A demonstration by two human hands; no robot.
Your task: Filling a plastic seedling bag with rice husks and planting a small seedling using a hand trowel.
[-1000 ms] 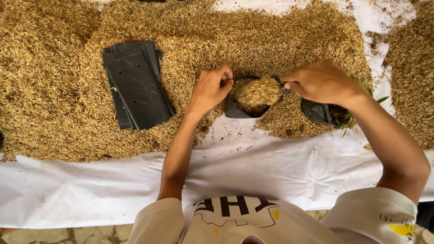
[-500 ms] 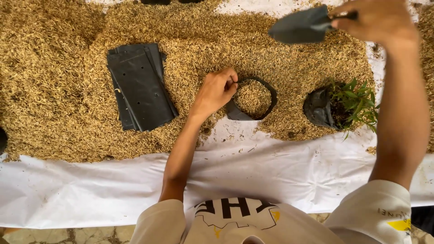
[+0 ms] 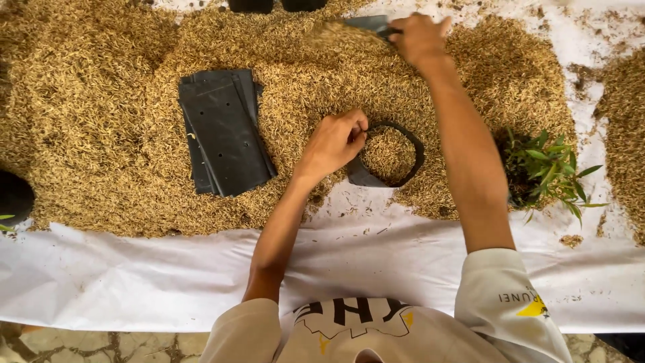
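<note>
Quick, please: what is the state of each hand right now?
Left hand: closed, pinching the rim of the black bag.
Right hand: closed on a dark scoop over the husks.

Bright, even daylight from above, soft short shadows under the forearms, mild glare on the white sheet (image 3: 134, 282), husk grain sharp at centre — slight motion blur at the raised right hand (image 3: 420, 37), faint wide-angle bowing at the edges

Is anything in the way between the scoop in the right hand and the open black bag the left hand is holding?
Nothing visible: only loose husk lies between the scoop and the bag.
</note>
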